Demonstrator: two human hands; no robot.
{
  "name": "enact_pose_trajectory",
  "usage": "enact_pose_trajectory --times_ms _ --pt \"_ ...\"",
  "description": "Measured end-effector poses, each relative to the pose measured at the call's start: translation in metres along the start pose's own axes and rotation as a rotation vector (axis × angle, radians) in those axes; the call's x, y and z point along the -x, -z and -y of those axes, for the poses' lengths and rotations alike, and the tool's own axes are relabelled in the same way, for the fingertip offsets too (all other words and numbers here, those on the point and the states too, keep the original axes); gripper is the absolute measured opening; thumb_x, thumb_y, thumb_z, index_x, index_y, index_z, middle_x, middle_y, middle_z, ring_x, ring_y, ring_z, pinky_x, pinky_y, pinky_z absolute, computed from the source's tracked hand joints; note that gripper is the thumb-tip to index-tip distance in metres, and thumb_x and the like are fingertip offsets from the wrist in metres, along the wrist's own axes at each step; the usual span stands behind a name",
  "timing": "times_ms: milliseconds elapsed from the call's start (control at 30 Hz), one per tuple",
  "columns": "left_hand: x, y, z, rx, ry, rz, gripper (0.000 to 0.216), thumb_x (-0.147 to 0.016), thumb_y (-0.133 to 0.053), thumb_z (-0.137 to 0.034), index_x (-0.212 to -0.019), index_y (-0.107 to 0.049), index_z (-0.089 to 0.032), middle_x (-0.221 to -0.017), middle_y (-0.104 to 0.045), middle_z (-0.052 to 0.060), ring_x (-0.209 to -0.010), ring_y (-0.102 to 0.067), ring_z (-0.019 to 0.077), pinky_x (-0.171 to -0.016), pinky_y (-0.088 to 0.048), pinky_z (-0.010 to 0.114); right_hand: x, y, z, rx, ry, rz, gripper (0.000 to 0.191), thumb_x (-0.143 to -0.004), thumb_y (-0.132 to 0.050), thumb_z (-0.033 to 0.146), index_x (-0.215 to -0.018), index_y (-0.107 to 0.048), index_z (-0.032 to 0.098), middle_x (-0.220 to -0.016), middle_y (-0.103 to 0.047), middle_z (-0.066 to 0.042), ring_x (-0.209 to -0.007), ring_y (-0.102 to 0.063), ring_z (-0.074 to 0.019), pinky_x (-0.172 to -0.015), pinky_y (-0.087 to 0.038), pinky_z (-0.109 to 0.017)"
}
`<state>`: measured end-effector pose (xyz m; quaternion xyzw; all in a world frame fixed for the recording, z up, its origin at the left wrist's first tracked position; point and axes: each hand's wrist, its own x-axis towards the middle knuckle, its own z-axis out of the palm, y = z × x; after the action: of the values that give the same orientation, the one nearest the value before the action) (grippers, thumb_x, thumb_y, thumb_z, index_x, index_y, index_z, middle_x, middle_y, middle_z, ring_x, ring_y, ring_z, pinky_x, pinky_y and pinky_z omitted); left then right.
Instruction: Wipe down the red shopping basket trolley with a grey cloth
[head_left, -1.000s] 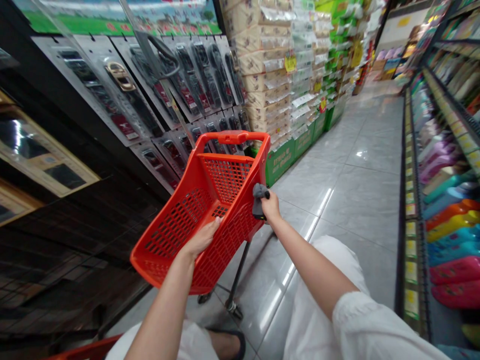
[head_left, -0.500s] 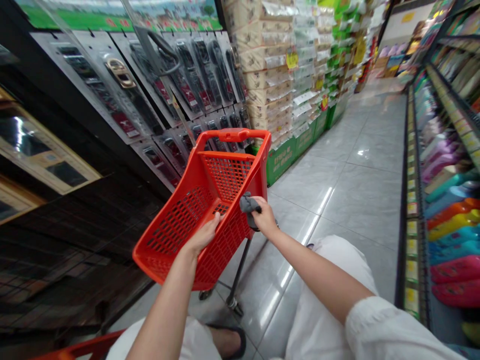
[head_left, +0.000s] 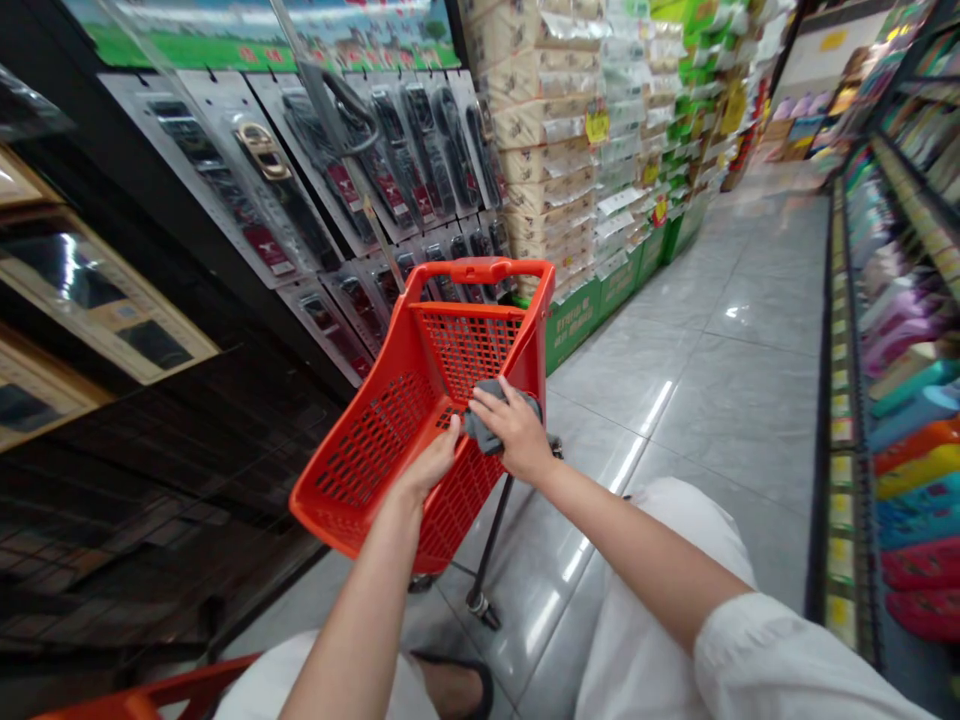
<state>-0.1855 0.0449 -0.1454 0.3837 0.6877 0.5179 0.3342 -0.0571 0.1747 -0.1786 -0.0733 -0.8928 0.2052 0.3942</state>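
Note:
A red plastic shopping cart [head_left: 390,430] with lattice sides stands in front of me, its handle at the far end. My left hand [head_left: 433,465] grips the near side rim of the cart, thumb on top; its other fingers are mostly hidden. Close beside it, my right hand [head_left: 517,435] presses a bunched grey cloth [head_left: 486,430] against the same rim, fingers spread over the cloth. Inside, the visible part of the basket shows only its red lattice and floor.
Packaged belts [head_left: 277,190] hang on the left wall, above dark shelving with framed boxes [head_left: 142,320]. Stacked cartons [head_left: 540,150] stand beyond the cart. Shelves of colourful bottles [head_left: 919,440] line the right. Part of another red cart [head_left: 142,695] shows at lower left.
My right hand has moved left towards my left hand, bringing the grey cloth onto the rim and opening its fingers over it. The whole view has shifted slightly.

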Motion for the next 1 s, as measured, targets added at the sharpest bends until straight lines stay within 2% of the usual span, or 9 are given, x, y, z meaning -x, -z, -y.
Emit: enact_pose_trajectory --times_ms 100,267,500,567,667,733,800,900,1000 --pt "-0.006 -0.001 0.005 -0.005 -0.012 0.000 0.068 -0.075 -0.051 -0.078 -0.107 -0.076 -0.022 -0.126 -0.067 0.006 -0.139 -0.042 0.0284 -0.120 -0.021 0.039 -0.001 0.007 0.001 0.037 -0.011 0.049 0.071 -0.076 -0.048 0.000 -0.140 -0.051 0.032 -0.148 -0.049 0.003 -0.149 -0.020 -0.0279 -0.117 -0.026 -0.057" --pt "-0.015 -0.005 0.013 0.150 0.063 0.132 0.080 -0.075 -0.039 -0.085 -0.107 -0.076 -0.022 -0.111 -0.074 0.008 -0.125 -0.057 0.0296 -0.111 -0.038 0.044 -0.008 0.010 -0.021 -0.003 -0.137 -0.064 0.076 -0.077 -0.040 -0.005 -0.144 -0.046 0.031 -0.153 -0.042 0.002 -0.151 -0.015 -0.0256 -0.117 -0.027 -0.057" --pt "-0.031 -0.010 0.011 0.235 0.154 -0.018 0.067 -0.088 -0.038 -0.071 -0.114 -0.074 -0.021 -0.108 -0.075 0.007 -0.127 -0.055 0.0261 -0.110 -0.039 0.035 0.038 -0.030 0.012 -0.334 0.050 -0.062 0.075 -0.081 -0.044 0.002 -0.149 -0.037 0.031 -0.155 -0.038 0.001 -0.150 -0.014 -0.0184 -0.120 -0.029 -0.047" --pt "-0.032 -0.013 0.010 0.274 0.140 0.062 0.067 -0.088 -0.038 -0.070 -0.118 -0.072 -0.021 -0.111 -0.074 0.006 -0.129 -0.054 0.0261 -0.111 -0.038 0.037 0.042 -0.033 0.007 -0.422 -0.037 -0.129 0.074 -0.079 -0.045 0.002 -0.147 -0.041 0.031 -0.154 -0.039 0.002 -0.148 -0.026 -0.0175 -0.120 -0.029 -0.044" --pt "-0.030 -0.017 0.009 0.328 0.142 0.158 0.064 -0.086 -0.046 -0.069 -0.122 -0.069 -0.021 -0.113 -0.074 0.005 -0.126 -0.056 0.0281 -0.111 -0.039 0.042 0.035 -0.038 -0.023 -0.528 -0.382 -0.345 0.066 -0.077 -0.045 0.004 -0.140 -0.052 0.025 -0.149 -0.048 -0.003 -0.139 -0.043 -0.0184 -0.119 -0.031 -0.042" --pt "-0.027 -0.019 0.009 0.327 0.163 0.152 0.062 -0.083 -0.054 -0.067 -0.121 -0.069 -0.020 -0.114 -0.074 0.006 -0.123 -0.059 0.0292 -0.110 -0.041 0.044 0.026 -0.046 -0.050 -0.582 -0.670 -0.546 0.056 -0.080 -0.046 0.010 -0.134 -0.057 0.018 -0.140 -0.057 -0.008 -0.132 -0.052 -0.0212 -0.116 -0.036 -0.044" --pt "-0.024 -0.020 0.007 0.305 0.164 0.114 0.061 -0.079 -0.061 -0.064 -0.119 -0.070 -0.019 -0.116 -0.073 0.007 -0.121 -0.060 0.0296 -0.110 -0.041 0.044 0.016 -0.056 -0.070 -0.612 -0.834 -0.664 0.051 -0.083 -0.048 0.016 -0.132 -0.058 0.016 -0.135 -0.062 -0.009 -0.129 -0.055 -0.0223 -0.114 -0.038 -0.046" --pt "-0.023 -0.020 0.003 0.262 0.124 0.084 0.063 -0.073 -0.070 -0.063 -0.117 -0.071 -0.018 -0.123 -0.069 0.009 -0.125 -0.056 0.0303 -0.113 -0.037 0.044 0.008 -0.076 -0.069 -0.605 -0.852 -0.638 0.055 -0.083 -0.049 0.015 -0.138 -0.052 0.021 -0.141 -0.057 -0.006 -0.135 -0.049 -0.0190 -0.116 -0.034 -0.045" --pt "-0.026 -0.019 0.000 0.205 0.085 0.055 0.068 -0.064 -0.076 -0.064 -0.113 -0.073 -0.017 -0.127 -0.066 0.010 -0.132 -0.050 0.0319 -0.117 -0.029 0.044 0.017 -0.095 -0.032 -0.540 -0.820 -0.551 0.063 -0.085 -0.046 0.011 -0.146 -0.041 0.021 -0.150 -0.045 -0.008 -0.144 -0.034 -0.0184 -0.119 -0.027 -0.048"
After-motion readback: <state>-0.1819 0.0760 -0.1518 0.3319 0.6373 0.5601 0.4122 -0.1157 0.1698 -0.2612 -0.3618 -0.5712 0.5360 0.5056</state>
